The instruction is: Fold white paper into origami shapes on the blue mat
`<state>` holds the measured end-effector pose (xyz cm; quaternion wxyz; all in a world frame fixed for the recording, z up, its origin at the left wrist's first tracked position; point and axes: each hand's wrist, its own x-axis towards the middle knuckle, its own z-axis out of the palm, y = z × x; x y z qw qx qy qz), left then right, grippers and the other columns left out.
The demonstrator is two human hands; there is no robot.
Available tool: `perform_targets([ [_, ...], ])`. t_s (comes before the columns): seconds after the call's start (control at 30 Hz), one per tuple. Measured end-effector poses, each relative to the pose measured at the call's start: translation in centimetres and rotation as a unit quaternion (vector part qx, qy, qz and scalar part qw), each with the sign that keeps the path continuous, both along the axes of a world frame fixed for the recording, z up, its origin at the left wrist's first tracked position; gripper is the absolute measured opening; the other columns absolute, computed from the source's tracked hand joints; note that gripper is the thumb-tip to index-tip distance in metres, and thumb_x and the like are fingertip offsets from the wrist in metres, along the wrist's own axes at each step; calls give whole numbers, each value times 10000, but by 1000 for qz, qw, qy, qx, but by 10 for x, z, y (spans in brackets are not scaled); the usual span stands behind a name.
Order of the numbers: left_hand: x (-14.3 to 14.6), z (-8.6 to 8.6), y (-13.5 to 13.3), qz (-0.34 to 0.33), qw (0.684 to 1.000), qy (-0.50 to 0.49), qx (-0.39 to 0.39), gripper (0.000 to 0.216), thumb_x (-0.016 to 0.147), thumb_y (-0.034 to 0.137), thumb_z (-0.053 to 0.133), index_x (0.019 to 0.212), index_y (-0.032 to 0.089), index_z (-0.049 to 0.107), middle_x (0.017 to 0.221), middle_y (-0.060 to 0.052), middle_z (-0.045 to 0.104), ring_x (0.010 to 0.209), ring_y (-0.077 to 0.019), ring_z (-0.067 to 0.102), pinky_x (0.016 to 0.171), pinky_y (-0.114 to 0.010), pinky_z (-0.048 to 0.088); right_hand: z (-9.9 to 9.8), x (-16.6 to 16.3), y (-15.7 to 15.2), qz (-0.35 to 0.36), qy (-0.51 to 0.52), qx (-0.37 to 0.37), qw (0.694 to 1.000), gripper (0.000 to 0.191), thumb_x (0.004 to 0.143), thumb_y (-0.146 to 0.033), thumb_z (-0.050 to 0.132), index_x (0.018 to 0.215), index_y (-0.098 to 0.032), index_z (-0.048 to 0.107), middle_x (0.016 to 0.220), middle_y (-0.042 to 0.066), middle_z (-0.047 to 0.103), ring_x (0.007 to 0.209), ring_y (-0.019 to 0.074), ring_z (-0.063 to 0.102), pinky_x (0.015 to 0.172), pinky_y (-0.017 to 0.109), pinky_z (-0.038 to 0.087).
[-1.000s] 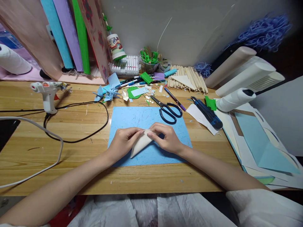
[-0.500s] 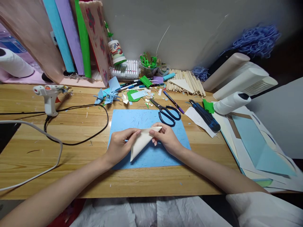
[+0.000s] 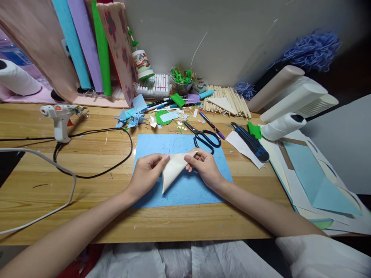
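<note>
A folded triangle of cream paper (image 3: 174,168) is held between my two hands, one point of it hanging downward. My left hand (image 3: 147,173) pinches its upper left corner between thumb and fingers. At the upper right corner, my right hand (image 3: 203,166) grips it with the thumb on the near face. Some fingertips of both hands are hidden behind the paper. Below lies a blue sheet (image 3: 185,195) marked with scratches. Black-handled scissors (image 3: 204,138) rest partly on the far right of that sheet, just beyond my right hand.
A white glue gun (image 3: 60,119) with a looping black cord stands left. A utility knife (image 3: 251,143) lies on white paper at right, beside stacked papers (image 3: 307,173). Behind are paper scraps, a purple pen (image 3: 212,125), wooden sticks (image 3: 228,100) and a marker box (image 3: 155,85).
The paper has turned slightly, its upper edge now more level and its lower point shifted a little right and up. My left hand's grip has moved slightly up and left.
</note>
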<state>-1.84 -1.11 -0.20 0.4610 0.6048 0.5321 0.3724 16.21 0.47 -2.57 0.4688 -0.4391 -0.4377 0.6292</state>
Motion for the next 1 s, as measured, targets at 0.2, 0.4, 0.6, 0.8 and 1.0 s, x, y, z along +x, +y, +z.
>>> perform_targets([
  [0.2,-3,3,3,-26,1000,-7,-7,294,800,361,496,660,128,608,580,8,536,551,-105,462,492,-190,351,3,1,-1,-3,-32,15,999,221,666,-331,692,666,-151,564,508,-30,573,436,82,524,432,191,432],
  [0.4,-7,3,7,-61,997,-25,-50,298,798,385,489,697,135,616,611,-3,583,580,-120,530,537,-200,435,3,1,-1,4,-43,22,999,222,670,-333,688,666,-148,565,503,-29,565,433,84,523,415,192,431],
  [0.6,-11,3,8,-92,994,48,-22,305,818,375,450,725,148,631,630,-24,627,600,-146,575,552,-223,466,4,2,1,7,-66,37,997,206,683,-315,677,672,-134,577,472,-27,561,402,82,514,394,189,424],
  [0.8,-12,3,9,-93,993,74,-13,307,821,373,448,733,153,644,628,-26,639,569,-143,582,524,-215,460,6,4,3,6,-86,51,995,203,754,-327,607,708,-130,589,447,-23,569,365,79,508,375,181,410],
  [1.0,-11,6,13,-68,993,-2,-93,297,788,383,500,779,127,648,631,-24,624,558,-137,579,520,-222,486,3,7,5,61,-35,50,996,204,756,-348,605,764,-144,589,562,-11,616,485,106,599,465,203,497],
])
